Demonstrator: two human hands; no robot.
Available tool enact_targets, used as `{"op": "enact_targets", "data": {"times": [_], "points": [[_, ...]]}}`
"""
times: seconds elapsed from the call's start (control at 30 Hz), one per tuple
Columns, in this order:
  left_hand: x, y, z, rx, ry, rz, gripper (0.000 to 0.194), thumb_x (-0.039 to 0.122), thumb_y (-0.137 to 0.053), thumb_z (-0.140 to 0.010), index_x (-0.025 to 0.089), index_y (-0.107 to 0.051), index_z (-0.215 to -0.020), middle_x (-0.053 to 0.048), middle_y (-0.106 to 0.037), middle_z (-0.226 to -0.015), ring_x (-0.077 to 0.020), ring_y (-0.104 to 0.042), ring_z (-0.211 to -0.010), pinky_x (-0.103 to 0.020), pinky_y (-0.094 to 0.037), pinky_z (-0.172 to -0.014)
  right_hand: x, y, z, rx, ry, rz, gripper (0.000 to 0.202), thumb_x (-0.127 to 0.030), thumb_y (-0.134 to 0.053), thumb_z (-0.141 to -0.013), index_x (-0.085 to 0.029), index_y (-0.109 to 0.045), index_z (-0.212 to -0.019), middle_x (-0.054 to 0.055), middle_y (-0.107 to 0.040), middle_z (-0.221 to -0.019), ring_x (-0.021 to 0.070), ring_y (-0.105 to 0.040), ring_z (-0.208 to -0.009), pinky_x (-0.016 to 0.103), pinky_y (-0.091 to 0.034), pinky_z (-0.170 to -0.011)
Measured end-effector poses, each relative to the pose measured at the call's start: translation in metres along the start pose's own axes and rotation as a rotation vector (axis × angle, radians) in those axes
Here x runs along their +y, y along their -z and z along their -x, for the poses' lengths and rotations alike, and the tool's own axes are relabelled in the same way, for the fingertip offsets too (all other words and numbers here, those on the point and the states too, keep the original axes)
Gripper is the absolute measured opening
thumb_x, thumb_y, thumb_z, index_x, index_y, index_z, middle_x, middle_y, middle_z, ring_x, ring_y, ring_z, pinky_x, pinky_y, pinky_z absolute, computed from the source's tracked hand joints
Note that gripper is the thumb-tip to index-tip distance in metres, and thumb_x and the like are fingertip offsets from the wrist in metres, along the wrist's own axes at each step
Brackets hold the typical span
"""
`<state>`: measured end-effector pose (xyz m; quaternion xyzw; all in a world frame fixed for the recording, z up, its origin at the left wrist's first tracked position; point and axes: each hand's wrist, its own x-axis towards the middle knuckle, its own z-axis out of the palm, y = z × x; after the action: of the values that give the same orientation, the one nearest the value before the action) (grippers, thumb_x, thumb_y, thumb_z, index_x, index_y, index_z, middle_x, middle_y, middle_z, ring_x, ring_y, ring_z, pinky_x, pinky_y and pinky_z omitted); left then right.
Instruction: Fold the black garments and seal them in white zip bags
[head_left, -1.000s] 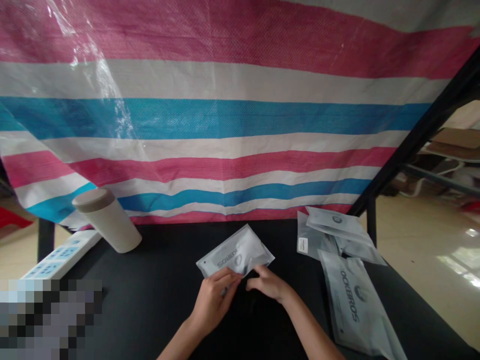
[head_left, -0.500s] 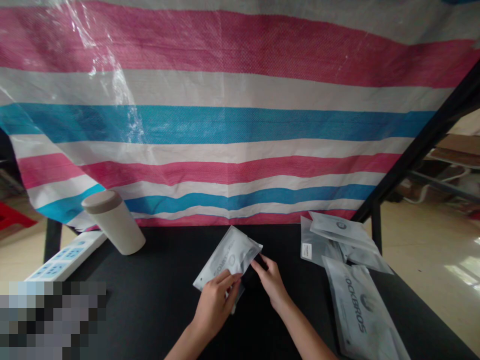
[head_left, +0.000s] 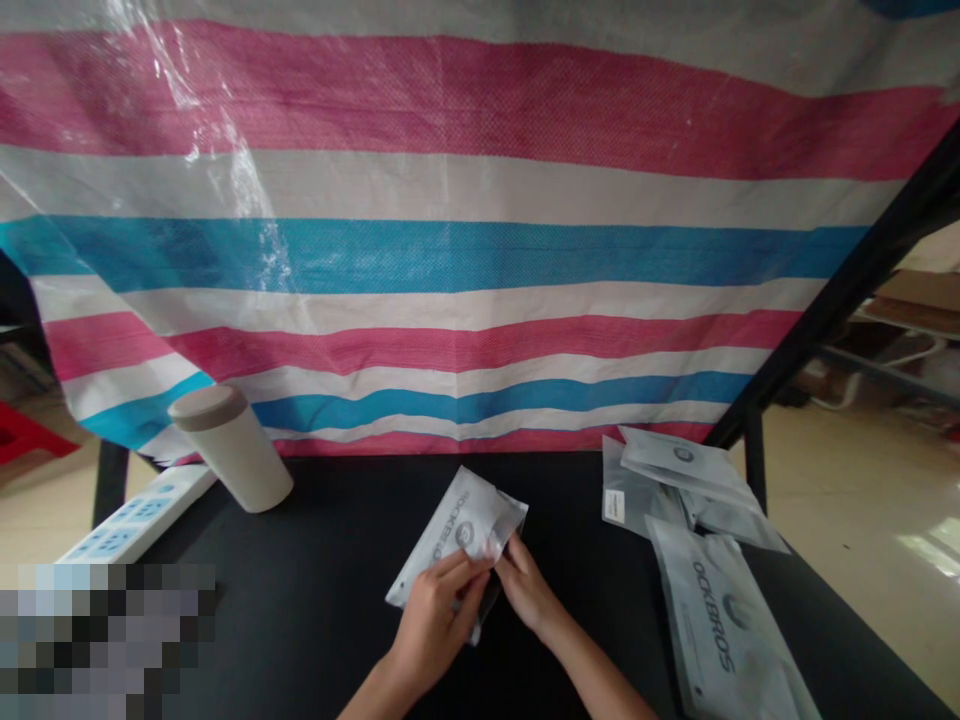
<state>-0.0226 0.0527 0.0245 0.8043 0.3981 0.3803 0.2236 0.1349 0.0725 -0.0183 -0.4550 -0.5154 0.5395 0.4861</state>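
A frosted plastic zip bag (head_left: 442, 530) with ROCKBROS print lies slanted in front of me, its open end toward the right. My left hand (head_left: 439, 610) pinches the near edge of this bag between thumb and fingers. At the open end, my right hand (head_left: 529, 585) has its fingertips tucked in under the flap, where plastic partly hides them. Something dark shows below the bag between both hands; I cannot tell its kind.
On the right of the black table (head_left: 300, 600) lie a larger printed bag (head_left: 709, 620) and several smaller bags (head_left: 675, 460). A pale tumbler (head_left: 236, 455) stands at the left beside a white power strip (head_left: 142, 515). A striped tarp (head_left: 480, 250) hangs behind.
My right hand has moved slightly down and left, its fingers now further into the bag's opening. The left hand still pinches the bag, which has shifted a little.
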Motion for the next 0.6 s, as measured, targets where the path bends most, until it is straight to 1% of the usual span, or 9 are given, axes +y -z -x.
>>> {"op": "enact_targets", "data": {"times": [0.1, 0.17, 0.27, 0.3, 0.33, 0.4, 0.43, 0.5, 0.6], "points": [[-0.003, -0.002, 0.001, -0.005, 0.006, -0.007, 0.026, 0.024, -0.047, -0.097, 0.023, -0.068, -0.112, -0.005, -0.067, -0.083, -0.0147, -0.065, -0.073, -0.024, -0.053, -0.068, -0.002, 0.008, -0.001, 0.004, 0.063, 0.17, 0.052, -0.057, -0.06, -0.083, -0.021, -0.062, -0.121, 0.012, -0.061, -0.128, 0.0316, -0.051, -0.125, 0.045, -0.034, -0.109], [-0.005, -0.005, 0.003, -0.021, 0.011, -0.015, 0.027, 0.024, -0.046, -0.097, 0.023, -0.067, -0.113, -0.005, -0.068, -0.086, -0.015, -0.065, -0.076, -0.025, -0.053, -0.07, -0.005, 0.008, -0.002, -0.003, -0.009, 0.176, 0.048, -0.055, -0.057, -0.085, -0.017, -0.068, -0.112, 0.014, -0.065, -0.12, 0.0335, -0.056, -0.118, 0.047, -0.038, -0.105], [-0.005, -0.007, 0.003, -0.043, -0.024, -0.065, 0.027, 0.028, -0.05, -0.095, 0.023, -0.065, -0.117, -0.007, -0.069, -0.098, -0.0184, -0.065, -0.088, -0.031, -0.054, -0.08, -0.014, 0.01, -0.002, -0.125, -0.108, 0.051, 0.043, -0.048, -0.055, -0.086, -0.015, -0.07, -0.11, 0.013, -0.07, -0.112, 0.0325, -0.06, -0.111, 0.049, -0.041, -0.102], [-0.005, -0.007, 0.003, -0.058, -0.051, -0.096, 0.032, 0.033, -0.056, -0.092, 0.023, -0.063, -0.121, -0.009, -0.068, -0.106, -0.0213, -0.064, -0.096, -0.036, -0.054, -0.085, -0.017, 0.012, -0.002, -0.18, -0.096, 0.011, 0.041, -0.045, -0.056, -0.085, -0.016, -0.07, -0.112, 0.011, -0.07, -0.113, 0.0312, -0.061, -0.111, 0.048, -0.042, -0.102], [-0.005, -0.007, 0.003, -0.084, -0.083, -0.133, 0.043, 0.039, -0.063, -0.086, 0.022, -0.06, -0.126, -0.01, -0.066, -0.116, -0.0251, -0.061, -0.103, -0.041, -0.052, -0.09, -0.019, 0.016, -0.002, -0.21, -0.069, 0.0, 0.04, -0.042, -0.056, -0.085, -0.018, -0.069, -0.114, 0.01, -0.07, -0.114, 0.03, -0.062, -0.111, 0.048, -0.042, -0.103], [-0.006, -0.006, 0.002, -0.133, -0.14, -0.213, 0.074, 0.049, -0.075, -0.073, 0.02, -0.052, -0.136, -0.014, -0.057, -0.133, -0.0336, -0.052, -0.118, -0.052, -0.047, -0.098, -0.021, 0.026, -0.004, -0.165, -0.004, 0.092, 0.039, -0.039, -0.057, -0.084, -0.02, -0.069, -0.116, 0.009, -0.069, -0.117, 0.0287, -0.06, -0.116, 0.046, -0.04, -0.105], [-0.008, -0.007, 0.002, -0.158, -0.162, -0.245, 0.08, 0.05, -0.077, -0.07, 0.02, -0.05, -0.138, -0.014, -0.054, -0.136, -0.0355, -0.049, -0.122, -0.055, -0.044, -0.1, -0.02, 0.032, -0.005, -0.115, 0.01, 0.164, 0.04, -0.039, -0.058, -0.084, -0.02, -0.069, -0.116, 0.009, -0.069, -0.118, 0.0289, -0.06, -0.116, 0.047, -0.041, -0.105], [-0.014, -0.009, 0.003, -0.172, -0.165, -0.288, 0.065, 0.038, -0.073, -0.077, 0.022, -0.052, -0.136, -0.012, -0.053, -0.138, -0.0329, -0.046, -0.125, -0.053, -0.042, -0.102, -0.015, 0.042, -0.007, -0.075, -0.006, 0.288, 0.04, -0.039, -0.06, -0.082, -0.019, -0.069, -0.116, 0.011, -0.069, -0.117, 0.0302, -0.062, -0.112, 0.048, -0.044, -0.103], [-0.021, -0.014, 0.006, -0.144, -0.173, -0.321, 0.035, 0.028, -0.061, -0.088, 0.024, -0.063, -0.123, -0.009, -0.058, -0.132, -0.0285, -0.047, -0.122, -0.048, -0.043, -0.1, -0.007, 0.045, -0.007, -0.117, -0.017, 0.355, 0.04, -0.037, -0.059, -0.083, -0.018, -0.069, -0.117, 0.012, -0.07, -0.117, 0.031, -0.063, -0.11, 0.049, -0.046, -0.099]]}}
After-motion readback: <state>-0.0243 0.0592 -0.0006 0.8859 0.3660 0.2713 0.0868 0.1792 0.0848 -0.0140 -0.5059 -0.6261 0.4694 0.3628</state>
